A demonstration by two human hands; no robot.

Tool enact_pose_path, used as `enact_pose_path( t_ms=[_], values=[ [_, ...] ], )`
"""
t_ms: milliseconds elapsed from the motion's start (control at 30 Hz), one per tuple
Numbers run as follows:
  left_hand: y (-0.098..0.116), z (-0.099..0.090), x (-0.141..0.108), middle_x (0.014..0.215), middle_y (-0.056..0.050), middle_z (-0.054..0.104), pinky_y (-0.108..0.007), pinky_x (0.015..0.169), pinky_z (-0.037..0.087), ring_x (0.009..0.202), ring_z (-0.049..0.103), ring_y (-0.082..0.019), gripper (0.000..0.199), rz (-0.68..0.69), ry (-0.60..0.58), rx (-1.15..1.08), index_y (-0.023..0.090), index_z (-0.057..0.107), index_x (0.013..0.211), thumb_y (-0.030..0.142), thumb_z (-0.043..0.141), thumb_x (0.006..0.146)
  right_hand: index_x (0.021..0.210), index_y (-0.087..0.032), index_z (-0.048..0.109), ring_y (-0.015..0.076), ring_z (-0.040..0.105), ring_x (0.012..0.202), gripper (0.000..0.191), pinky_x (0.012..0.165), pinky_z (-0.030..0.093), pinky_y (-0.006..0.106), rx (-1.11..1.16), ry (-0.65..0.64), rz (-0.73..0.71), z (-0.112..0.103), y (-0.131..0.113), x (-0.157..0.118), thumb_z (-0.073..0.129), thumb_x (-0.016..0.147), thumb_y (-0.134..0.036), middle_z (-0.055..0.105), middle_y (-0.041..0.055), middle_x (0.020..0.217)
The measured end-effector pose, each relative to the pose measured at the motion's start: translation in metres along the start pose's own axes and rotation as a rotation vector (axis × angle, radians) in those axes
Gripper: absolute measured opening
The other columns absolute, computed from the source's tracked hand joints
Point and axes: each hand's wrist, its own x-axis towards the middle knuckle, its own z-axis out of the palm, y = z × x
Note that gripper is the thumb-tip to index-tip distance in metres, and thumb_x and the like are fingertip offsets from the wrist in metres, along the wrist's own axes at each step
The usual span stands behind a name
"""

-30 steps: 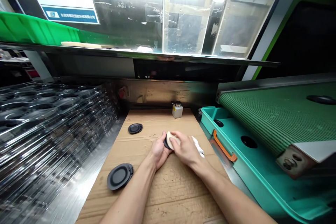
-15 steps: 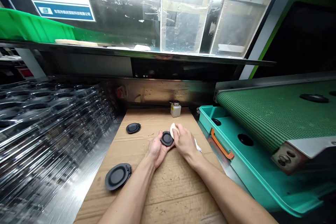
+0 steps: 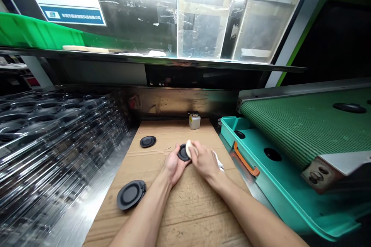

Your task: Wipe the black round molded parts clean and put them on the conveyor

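Note:
Over the cardboard sheet (image 3: pixel 185 204), my left hand (image 3: pixel 173 166) holds a small round black part (image 3: pixel 182 152) with the thumb on its edge. A cream-coloured round pad (image 3: pixel 188 149) is pinched in my right hand (image 3: pixel 205 162), overlapping the right side of that black part. White cloth (image 3: pixel 218 161) lies beside my right hand, partly hidden by it. Two more black round parts rest on the cardboard: a smaller one (image 3: pixel 147 141) at the back left and a larger one (image 3: pixel 131 195) at the front left. A small white bottle (image 3: pixel 194 120) stands near the back edge.
Stacked clear plastic trays (image 3: pixel 52 139) fill the left side. On the right, a teal bin (image 3: pixel 261 166) with an orange handle (image 3: pixel 245 161) holds black parts, beneath a green conveyor belt (image 3: pixel 304 119). A metal shelf (image 3: pixel 185 61) crosses above the back.
My right hand has shifted slightly left and down, bringing the cream pad from the black part's edge over its right side. More of the white cloth shows.

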Motion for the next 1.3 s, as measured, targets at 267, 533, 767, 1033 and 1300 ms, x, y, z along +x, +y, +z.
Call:
enact_pose_path(
  t_ms=[267,533,767,1033,1300],
  values=[
    [-0.004,0.002,-0.001,0.104,-0.015,0.069,-0.037,0.089,0.053,0.1,0.065,-0.023,0.028,0.065,0.019,0.068,0.009,0.064,0.1,0.027,0.044,0.094,0.11,-0.024,0.051,0.0207,0.064,0.074,0.031,0.063,0.037,0.028,-0.171,-0.014,0.083,0.002,-0.011,0.01,0.029,0.097,-0.041,0.068,0.0062,0.092],
    [-0.005,0.004,-0.003,0.106,-0.016,0.068,-0.037,0.088,0.054,0.1,0.065,-0.024,0.023,0.074,-0.012,0.112,0.01,0.064,0.096,0.026,0.047,0.092,0.112,-0.025,0.05,0.0199,0.064,0.074,0.029,0.063,0.036,0.027,-0.14,-0.027,0.079,-0.001,-0.002,0.008,0.03,0.097,-0.04,0.068,0.006,0.095],
    [0.014,0.0,-0.001,0.111,-0.021,0.064,-0.038,0.072,0.057,0.095,0.066,-0.027,0.034,0.026,0.044,0.021,0.01,0.056,0.108,0.035,0.038,0.094,0.116,-0.026,0.053,0.0204,0.063,0.077,0.034,0.062,0.035,0.027,-0.021,0.008,0.191,-0.018,0.027,0.012,0.033,0.095,-0.043,0.069,0.0051,0.088],
    [0.034,-0.004,-0.001,0.119,-0.026,0.058,-0.044,0.079,0.055,0.103,0.062,-0.032,0.037,0.03,0.061,-0.124,0.005,0.053,0.113,0.028,0.031,0.093,0.092,-0.022,0.063,0.0248,0.059,0.095,0.032,0.071,0.038,0.032,-0.239,0.018,0.16,-0.045,0.04,0.011,0.038,0.092,-0.042,0.066,0.0099,0.098],
    [0.019,0.0,-0.005,0.102,-0.019,0.066,-0.029,0.064,0.054,0.08,0.067,-0.022,0.037,-0.078,-0.051,0.167,0.012,0.056,0.113,0.039,0.052,0.088,0.083,-0.02,0.062,0.0174,0.059,0.077,0.017,0.063,0.034,0.026,-0.083,-0.271,0.115,-0.049,0.059,0.016,0.052,0.084,-0.033,0.067,0.0062,0.083]
  ],
)
